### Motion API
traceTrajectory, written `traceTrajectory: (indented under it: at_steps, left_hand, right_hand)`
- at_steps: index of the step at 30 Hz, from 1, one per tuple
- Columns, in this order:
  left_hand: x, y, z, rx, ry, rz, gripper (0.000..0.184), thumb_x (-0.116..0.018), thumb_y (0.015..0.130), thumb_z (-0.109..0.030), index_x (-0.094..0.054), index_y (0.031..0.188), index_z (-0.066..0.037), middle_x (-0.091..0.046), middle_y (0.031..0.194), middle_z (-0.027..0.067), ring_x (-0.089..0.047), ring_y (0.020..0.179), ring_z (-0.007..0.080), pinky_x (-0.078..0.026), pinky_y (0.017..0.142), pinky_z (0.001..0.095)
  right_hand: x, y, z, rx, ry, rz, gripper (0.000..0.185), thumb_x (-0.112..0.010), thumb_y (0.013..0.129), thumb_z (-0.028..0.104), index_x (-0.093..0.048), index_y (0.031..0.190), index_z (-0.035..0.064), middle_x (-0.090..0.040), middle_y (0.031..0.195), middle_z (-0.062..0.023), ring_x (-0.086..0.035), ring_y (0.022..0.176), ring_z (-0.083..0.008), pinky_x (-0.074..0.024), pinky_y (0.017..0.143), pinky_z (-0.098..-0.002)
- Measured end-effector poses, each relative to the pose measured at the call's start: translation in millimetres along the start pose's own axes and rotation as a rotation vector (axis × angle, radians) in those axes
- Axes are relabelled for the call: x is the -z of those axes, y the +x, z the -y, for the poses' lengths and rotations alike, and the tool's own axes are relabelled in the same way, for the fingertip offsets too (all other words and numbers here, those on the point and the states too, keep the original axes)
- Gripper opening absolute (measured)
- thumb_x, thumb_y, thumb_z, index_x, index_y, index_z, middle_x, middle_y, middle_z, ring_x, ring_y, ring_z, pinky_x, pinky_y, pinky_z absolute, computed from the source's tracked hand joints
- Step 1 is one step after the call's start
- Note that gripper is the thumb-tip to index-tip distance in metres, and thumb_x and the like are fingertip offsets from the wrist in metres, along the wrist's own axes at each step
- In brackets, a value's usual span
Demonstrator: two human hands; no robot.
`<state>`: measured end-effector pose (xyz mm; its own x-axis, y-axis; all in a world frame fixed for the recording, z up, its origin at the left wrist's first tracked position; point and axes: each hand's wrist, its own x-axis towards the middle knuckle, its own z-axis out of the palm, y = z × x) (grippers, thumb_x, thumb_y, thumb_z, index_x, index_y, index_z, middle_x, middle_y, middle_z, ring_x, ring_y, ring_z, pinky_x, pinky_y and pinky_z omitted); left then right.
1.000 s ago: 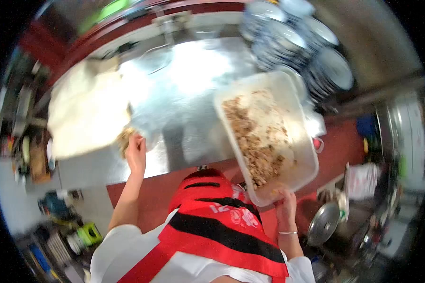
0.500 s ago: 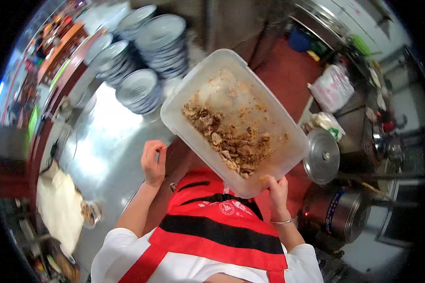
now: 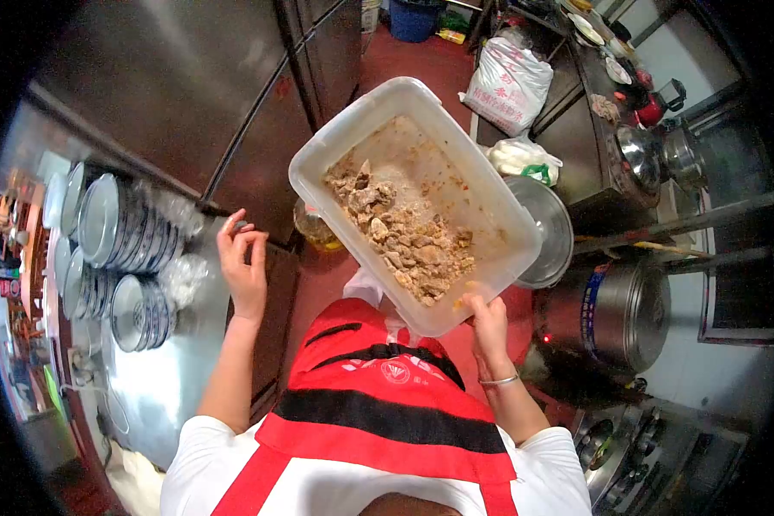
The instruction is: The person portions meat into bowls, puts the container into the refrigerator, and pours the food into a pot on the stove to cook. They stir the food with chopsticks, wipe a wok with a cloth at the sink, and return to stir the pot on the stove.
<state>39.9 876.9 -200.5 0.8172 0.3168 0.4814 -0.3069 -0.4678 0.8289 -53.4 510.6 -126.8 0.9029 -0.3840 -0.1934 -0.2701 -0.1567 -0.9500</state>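
My right hand grips the near corner of a translucent white plastic tub, held tilted in front of my red apron. Chunks of cooked brown meat and crumbs lie along its lower left side. To the left of the tub and apart from it, my left hand is raised with fingers curled. A small dark grey bit shows at its fingertips, too small to name.
Stacks of blue-and-white bowls stand on a steel counter at left. Steel cabinets rise ahead. At right are a round metal lid, a large steel pot and a white printed sack. Red floor lies between.
My view has turned right, so the bowls and counter now sit farther left and the cabinets show ahead. My left hand has risen and its fingers have shifted. The tub stays in my right hand.
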Motion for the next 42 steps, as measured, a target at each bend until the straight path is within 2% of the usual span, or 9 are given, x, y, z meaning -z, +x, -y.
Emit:
traceTrajectory:
  at_steps: [2,9,17,22,30,33,35,38,42]
  left_hand:
    - [2,1,7,0.011,-0.022,-0.065,0.011,-0.063,0.086,-0.006,-0.054,0.082,-0.001,-0.051,0.123,0.0134,-0.058,0.1,0.0244,-0.046,0.086,0.0354]
    - [12,11,-52,-0.228,-0.041,-0.126,0.011,-0.061,0.085,0.0,-0.063,0.096,-0.002,-0.06,0.107,0.0107,-0.059,0.092,0.0228,-0.049,0.077,0.031]
    - [-76,11,-123,-0.617,0.095,0.495,0.015,-0.066,0.074,-0.01,-0.064,0.088,-0.005,-0.059,0.088,0.0122,-0.058,0.087,0.0301,-0.049,0.076,0.0391]
    - [-130,-9,-109,-0.759,0.497,0.53,0.012,-0.063,0.071,-0.011,-0.058,0.078,-0.003,-0.055,0.077,0.0151,-0.058,0.075,0.0337,-0.049,0.067,0.0438]
    - [-145,-31,-96,-0.633,0.558,0.602,0.014,-0.066,0.076,-0.014,-0.059,0.08,-0.002,-0.059,0.081,0.0157,-0.061,0.077,0.0324,-0.051,0.067,0.0396]
    - [-119,-31,-112,-0.297,0.183,0.676,0.011,-0.064,0.078,-0.01,-0.057,0.08,-0.002,-0.059,0.077,0.0114,-0.062,0.073,0.0252,-0.051,0.068,0.0338]
    - [-110,-28,-96,-0.072,-0.097,0.744,0.009,-0.057,0.087,-0.008,-0.053,0.092,-0.002,-0.058,0.075,0.0004,-0.061,0.075,0.0104,-0.049,0.066,0.0243]
    - [-80,-36,-131,0.336,-0.619,0.729,0.012,-0.055,0.091,-0.013,-0.055,0.096,-0.002,-0.058,0.076,0.001,-0.059,0.076,0.0086,-0.048,0.067,0.0221]
    - [-92,-29,-133,-0.034,-0.286,0.738,0.016,-0.059,0.091,-0.017,-0.062,0.09,-0.001,-0.06,0.079,-0.0006,-0.058,0.076,0.0094,-0.048,0.069,0.0265]
  right_hand:
    - [2,6,-7,0.025,-0.017,0.0,0.019,-0.059,0.082,0.01,-0.06,0.099,0.0007,-0.061,0.086,-0.0032,-0.057,0.069,-0.0107,-0.0462,0.059,-0.0252]
    - [-2,2,-9,0.167,-0.046,0.013,0.021,-0.06,0.082,0.011,-0.06,0.099,0.0002,-0.062,0.082,-0.003,-0.058,0.069,-0.0109,-0.0457,0.06,-0.0252]
    - [-6,-4,-11,0.208,-0.022,-0.011,0.022,-0.058,0.081,0.01,-0.06,0.099,-0.003,-0.063,0.083,-0.0063,-0.059,0.069,-0.0139,-0.0481,0.061,-0.0273]
    - [5,9,-39,0.267,0.082,0.086,0.022,-0.057,0.081,0.008,-0.058,0.1,-0.0033,-0.061,0.082,-0.0055,-0.057,0.067,-0.0133,-0.0474,0.059,-0.0265]
    - [10,22,-72,0.397,0.186,0.135,0.017,-0.056,0.08,0.007,-0.058,0.096,-0.0016,-0.061,0.081,-0.0057,-0.057,0.062,-0.0132,-0.0459,0.055,-0.026]
    - [10,15,-71,0.366,0.195,0.166,0.016,-0.056,0.08,0.007,-0.058,0.095,-0.0015,-0.061,0.079,-0.006,-0.057,0.058,-0.0138,-0.0458,0.053,-0.0264]
    - [8,31,-94,0.461,0.088,0.141,0.016,-0.057,0.08,0.007,-0.057,0.094,-0.0016,-0.061,0.078,-0.0061,-0.057,0.057,-0.0141,-0.0458,0.053,-0.0265]
    - [8,25,-92,0.435,0.15,0.166,0.014,-0.056,0.081,0.006,-0.058,0.092,-0.0016,-0.061,0.076,-0.0058,-0.058,0.057,-0.0139,-0.0458,0.053,-0.0258]
    - [11,16,-74,0.398,0.219,0.222,0.013,-0.056,0.081,0.006,-0.058,0.092,-0.0016,-0.061,0.077,-0.0055,-0.058,0.058,-0.0138,-0.0459,0.053,-0.0257]
